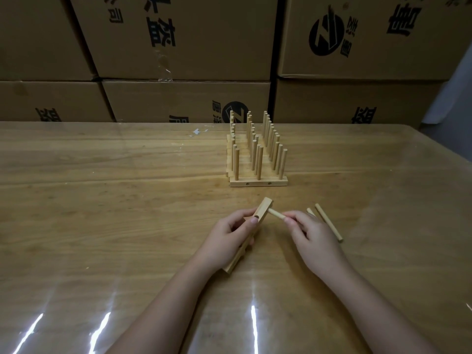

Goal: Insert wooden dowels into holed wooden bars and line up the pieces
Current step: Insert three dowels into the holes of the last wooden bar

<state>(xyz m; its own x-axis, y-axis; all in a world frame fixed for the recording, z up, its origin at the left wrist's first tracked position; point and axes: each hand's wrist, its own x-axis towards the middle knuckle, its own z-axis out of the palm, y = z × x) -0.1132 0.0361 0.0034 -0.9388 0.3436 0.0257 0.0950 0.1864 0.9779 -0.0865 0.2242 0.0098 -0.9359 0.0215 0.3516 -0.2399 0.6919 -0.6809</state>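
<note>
Underneath: a broad wooden table (102,175) is spread across the whole view, and its glossy top is crossed by bright streaks of reflected light (102,325) at the near edge.
Backdrop: brown cardboard boxes (178,47), printed with black characters and round logos, are stacked along the table's far side from left to right.
Scrap: a small pale fleck (196,131) is seen on the far part of the table, left of centre.
Left hand (227,238): it is wrapped round the middle of the bar, with the thumb laid on the upper face beside a dark hole.
Bar (264,206): it is held slanted, far end raised and near end low; whether that end touches the table cannot be told.
Finished pieces (258,159): bars with upright dowels are lined up in a row running away, far of the hands; two small holes are shown in the nearest bar's side.
Dowel (277,213): its left end is set against the right side of the bar's far part; its depth cannot be told.
Right hand (314,238): the dowel's right end is pinched between thumb and fingertips.
Loose dowels (329,223): two are laid on the table just right of that hand, one partly hidden.
Far right: a pale wall (457,85) is glimpsed past the boxes.
</note>
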